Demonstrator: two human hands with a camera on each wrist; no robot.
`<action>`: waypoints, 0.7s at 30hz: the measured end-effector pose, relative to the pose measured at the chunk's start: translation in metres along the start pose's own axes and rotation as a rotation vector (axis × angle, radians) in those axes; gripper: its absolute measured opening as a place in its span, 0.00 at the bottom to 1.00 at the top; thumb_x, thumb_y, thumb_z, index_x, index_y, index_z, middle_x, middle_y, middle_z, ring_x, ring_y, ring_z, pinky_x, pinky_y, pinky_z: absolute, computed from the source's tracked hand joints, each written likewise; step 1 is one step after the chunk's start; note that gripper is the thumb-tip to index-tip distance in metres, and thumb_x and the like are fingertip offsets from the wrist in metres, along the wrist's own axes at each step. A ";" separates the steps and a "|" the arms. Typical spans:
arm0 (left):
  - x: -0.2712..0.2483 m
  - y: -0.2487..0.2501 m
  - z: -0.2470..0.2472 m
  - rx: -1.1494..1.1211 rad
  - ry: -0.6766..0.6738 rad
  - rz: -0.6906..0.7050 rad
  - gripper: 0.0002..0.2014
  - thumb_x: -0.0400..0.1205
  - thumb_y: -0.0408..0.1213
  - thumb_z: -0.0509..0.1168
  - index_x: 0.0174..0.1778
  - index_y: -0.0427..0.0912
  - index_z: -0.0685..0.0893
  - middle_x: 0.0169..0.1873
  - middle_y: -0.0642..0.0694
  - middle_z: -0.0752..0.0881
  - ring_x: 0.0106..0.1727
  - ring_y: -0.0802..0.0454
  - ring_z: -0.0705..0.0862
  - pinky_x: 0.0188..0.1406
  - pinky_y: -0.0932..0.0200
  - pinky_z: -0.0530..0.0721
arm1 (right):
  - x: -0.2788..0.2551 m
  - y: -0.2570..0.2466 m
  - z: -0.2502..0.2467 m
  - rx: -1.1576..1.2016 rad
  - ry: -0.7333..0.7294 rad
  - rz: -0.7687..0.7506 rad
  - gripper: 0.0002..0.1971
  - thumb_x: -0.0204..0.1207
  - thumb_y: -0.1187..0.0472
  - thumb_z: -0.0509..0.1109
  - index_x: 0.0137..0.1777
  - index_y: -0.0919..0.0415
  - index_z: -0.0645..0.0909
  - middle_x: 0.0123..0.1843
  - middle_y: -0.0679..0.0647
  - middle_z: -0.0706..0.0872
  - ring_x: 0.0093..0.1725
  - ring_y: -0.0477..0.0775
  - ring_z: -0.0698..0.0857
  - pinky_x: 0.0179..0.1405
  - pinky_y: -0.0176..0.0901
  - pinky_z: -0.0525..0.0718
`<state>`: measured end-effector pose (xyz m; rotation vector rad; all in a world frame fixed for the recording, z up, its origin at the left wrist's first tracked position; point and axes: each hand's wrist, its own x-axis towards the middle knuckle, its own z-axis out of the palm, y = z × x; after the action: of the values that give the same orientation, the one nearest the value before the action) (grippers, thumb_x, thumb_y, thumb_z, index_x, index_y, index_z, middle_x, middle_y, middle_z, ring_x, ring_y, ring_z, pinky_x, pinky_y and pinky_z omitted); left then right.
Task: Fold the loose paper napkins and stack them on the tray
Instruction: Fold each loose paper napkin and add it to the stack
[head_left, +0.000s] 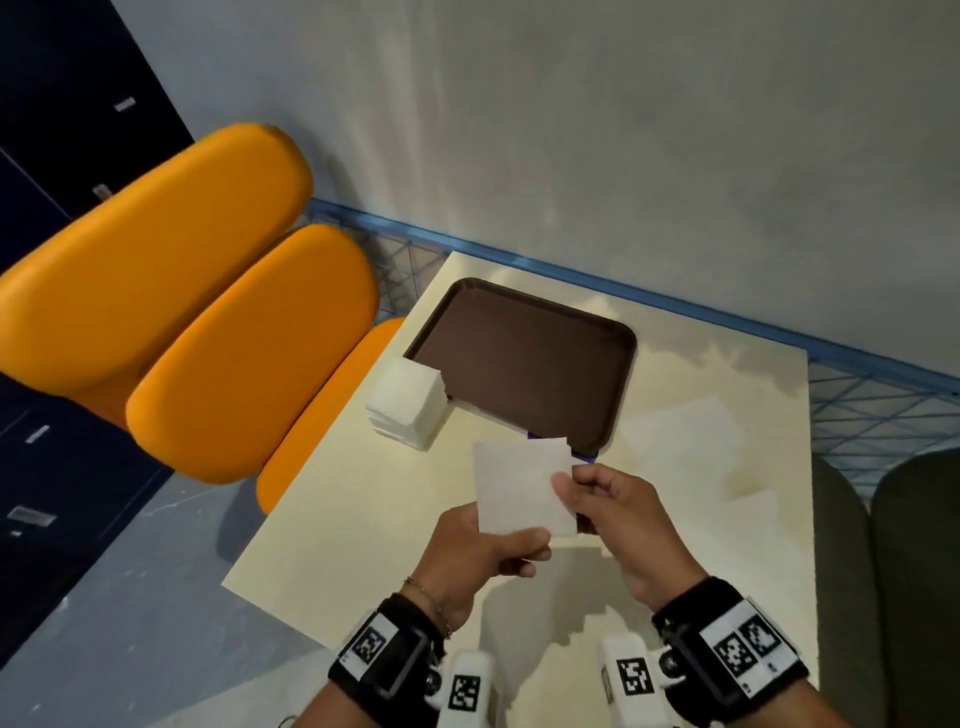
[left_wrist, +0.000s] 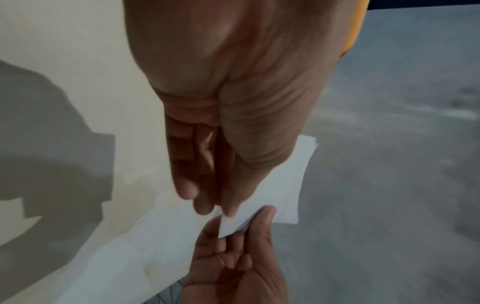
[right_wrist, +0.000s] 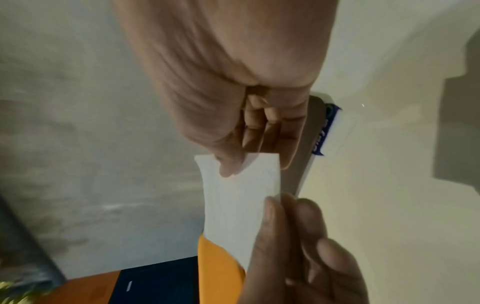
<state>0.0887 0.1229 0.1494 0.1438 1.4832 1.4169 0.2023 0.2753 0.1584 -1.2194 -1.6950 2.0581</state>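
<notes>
head view high, looking down; wrist views close along palms; all share the napkin (head_left: 522, 486)

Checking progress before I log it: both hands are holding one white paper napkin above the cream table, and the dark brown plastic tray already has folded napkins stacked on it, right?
Not quite. The head view shows the dark brown plastic tray bare; the white napkin stack sits on the cream table at the tray's left corner. The left hand and right hand do pinch one white paper napkin above the table.

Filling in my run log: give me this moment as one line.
left hand: pinches napkin | right hand: pinches napkin | napkin: held above table | tray: bare | stack: beside tray
</notes>
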 end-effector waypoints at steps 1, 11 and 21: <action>0.004 0.000 -0.010 -0.003 0.034 -0.001 0.17 0.75 0.30 0.83 0.58 0.33 0.92 0.49 0.34 0.94 0.45 0.40 0.93 0.45 0.50 0.90 | 0.006 0.002 0.009 0.003 -0.013 0.024 0.09 0.82 0.54 0.80 0.52 0.60 0.92 0.42 0.50 0.94 0.38 0.49 0.87 0.44 0.45 0.85; 0.052 0.044 -0.157 0.213 0.068 -0.048 0.13 0.75 0.33 0.84 0.49 0.30 0.93 0.45 0.33 0.94 0.45 0.41 0.94 0.40 0.56 0.90 | 0.084 -0.015 0.086 -0.322 -0.237 0.053 0.05 0.78 0.65 0.83 0.45 0.56 0.90 0.35 0.43 0.92 0.37 0.44 0.89 0.47 0.48 0.91; 0.141 0.060 -0.217 -0.014 0.441 0.035 0.18 0.78 0.57 0.78 0.45 0.44 0.94 0.45 0.49 0.94 0.47 0.47 0.88 0.52 0.44 0.89 | 0.168 -0.004 0.183 -0.359 -0.185 0.094 0.06 0.77 0.66 0.83 0.43 0.65 0.89 0.33 0.52 0.92 0.39 0.53 0.91 0.55 0.59 0.94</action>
<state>-0.1623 0.0924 0.0670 -0.1637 1.8325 1.5533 -0.0335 0.2499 0.0847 -1.2593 -2.2084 2.0329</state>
